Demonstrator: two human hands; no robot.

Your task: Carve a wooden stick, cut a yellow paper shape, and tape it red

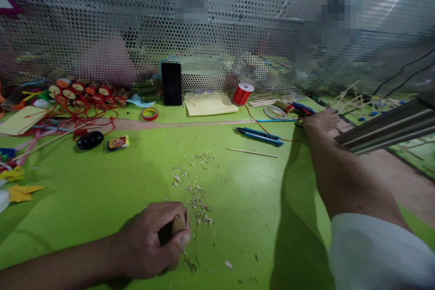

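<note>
green tbl (102, 181), shavings (198, 199), mesh (234, 41) behind; l hand (149, 240) grips wood (178, 225), r hand (322, 122) hold unclear

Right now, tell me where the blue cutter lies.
In the head view, the blue cutter lies right of centre on the green tabletop, just beyond the thin wooden stick and to the left of the right hand.

Tan wood-look pc (178, 225), mostly hidden, in L fingers (171, 208); dark-blue tool (303, 108), part. hidden, by R fingers (328, 117).
</note>
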